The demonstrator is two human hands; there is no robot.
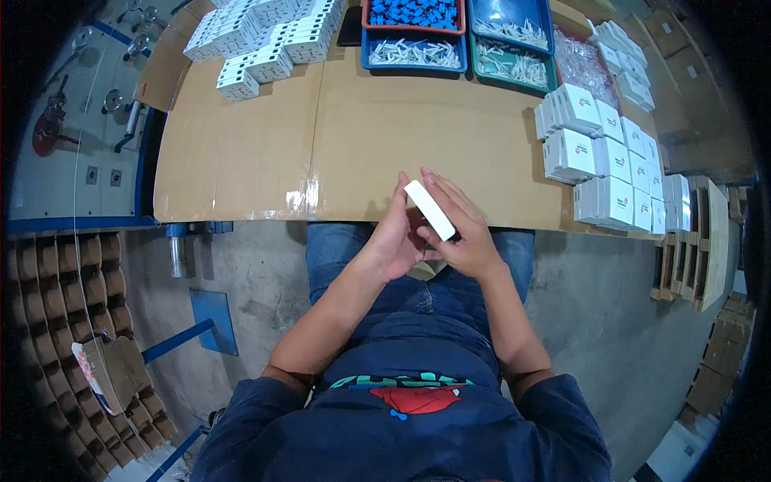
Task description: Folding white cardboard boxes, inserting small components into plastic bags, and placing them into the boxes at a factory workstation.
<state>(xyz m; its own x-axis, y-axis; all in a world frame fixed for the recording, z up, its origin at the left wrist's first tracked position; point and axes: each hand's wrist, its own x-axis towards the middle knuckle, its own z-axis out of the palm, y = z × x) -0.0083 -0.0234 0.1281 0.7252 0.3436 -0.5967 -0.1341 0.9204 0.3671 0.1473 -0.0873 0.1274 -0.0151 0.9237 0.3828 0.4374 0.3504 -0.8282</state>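
Between my two hands, just over the near edge of the cardboard-covered table (241, 153), a white rectangular piece (430, 210) is held on a slant, one narrow face turned up. My right hand (466, 233) grips it from the right, fingers along its far side and thumb near its lower end. On the other side my left hand (391, 241) has its fingers and palm against the piece, its thumb partly hidden. Several white box-shaped units (606, 161) are stacked at the table's right. White socket-like units (265, 64) stand in rows at the far left.
Along the far edge stand a red bin of blue parts (414, 29), a blue bin (414, 71) of white plugs and a green bin (514, 80) of similar pieces. Clear plastic bags (580, 68) lie beside them. Partitioned cardboard (68, 297) is at left, a wooden pallet (711, 241) at right.
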